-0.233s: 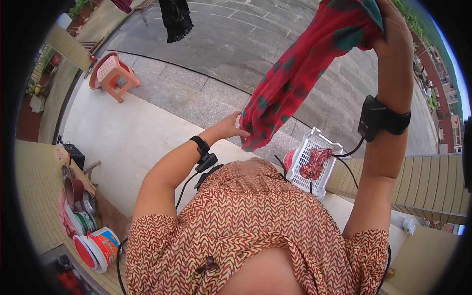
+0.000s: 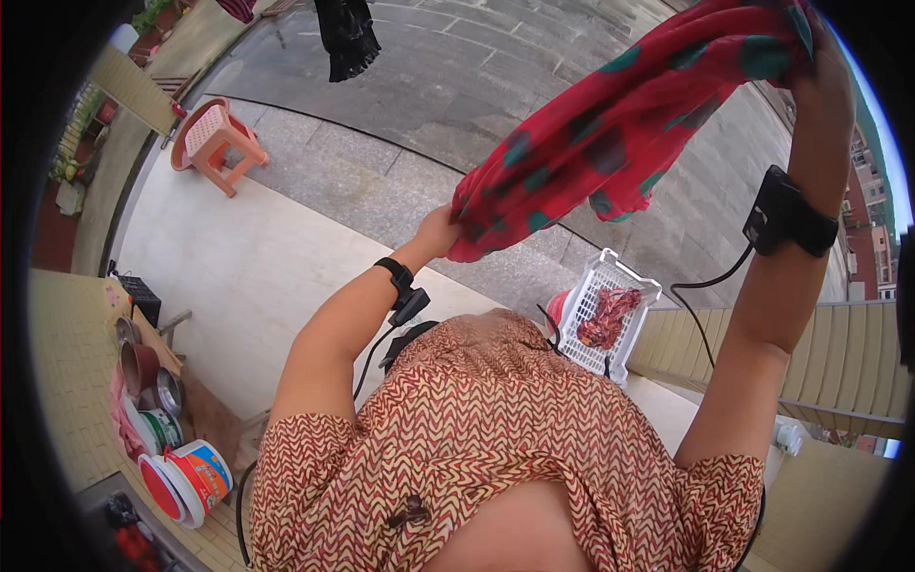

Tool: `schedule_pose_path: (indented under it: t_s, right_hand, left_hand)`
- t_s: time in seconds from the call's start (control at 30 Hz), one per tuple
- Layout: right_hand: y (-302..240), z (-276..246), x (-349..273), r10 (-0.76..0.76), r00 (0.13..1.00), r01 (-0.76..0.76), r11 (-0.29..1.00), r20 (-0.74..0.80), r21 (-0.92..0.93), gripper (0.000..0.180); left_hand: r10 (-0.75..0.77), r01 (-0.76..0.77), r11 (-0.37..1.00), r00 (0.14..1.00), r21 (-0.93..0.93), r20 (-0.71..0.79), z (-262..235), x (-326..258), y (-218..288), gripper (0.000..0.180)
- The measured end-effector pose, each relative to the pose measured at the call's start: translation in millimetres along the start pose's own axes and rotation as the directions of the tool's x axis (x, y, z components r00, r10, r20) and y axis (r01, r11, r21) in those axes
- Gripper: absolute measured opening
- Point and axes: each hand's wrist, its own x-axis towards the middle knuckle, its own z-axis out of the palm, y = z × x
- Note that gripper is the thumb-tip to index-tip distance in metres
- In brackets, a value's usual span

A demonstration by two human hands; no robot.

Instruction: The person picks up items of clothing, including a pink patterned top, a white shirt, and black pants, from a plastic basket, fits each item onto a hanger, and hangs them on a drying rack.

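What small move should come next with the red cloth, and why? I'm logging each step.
Probably draw the hands apart to spread it. The red cloth hangs bunched and twisted between the left hand, gripping its lower end, and the raised right hand, which holds its upper end.

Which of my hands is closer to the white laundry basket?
Left. The left hand grips the low end of the red cloth, above-left of the white basket. The right hand holds the high end, farther up.
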Motion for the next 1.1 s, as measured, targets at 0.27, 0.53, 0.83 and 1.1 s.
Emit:
schedule_pose_path:
  t_s: [0.27, 0.53, 0.83, 1.1]
  right_hand:
    - [145, -39, -71, 0.661, 0.749, -0.633, 0.729, -0.03, 0.263, 0.016]
    - [165, 15, -202, 0.726, 0.326, -0.531, 0.671, 0.606, -0.518, 0.047]
    - [105, 92, -301, 0.456, 0.543, -0.331, 0.888, 0.705, -0.319, 0.102]
    - [104, 110, -298, 0.649, 0.52, -0.624, 0.732, 0.555, -0.273, 0.082]
  left_hand:
    - [-0.065, 0.102, 0.982, 0.973, -0.16, 0.223, -49, 19, 92, 0.036]
    - [-0.22, 0.282, 0.5, 0.956, -0.819, 0.195, -37, 49, 144, 0.017]
    - [-0.371, 0.129, 0.201, 0.928, -0.971, 0.046, -51, 66, 146, 0.012]
    - [-0.432, 0.049, 0.184, 0.901, -0.982, -0.036, -55, 51, 148, 0.01]
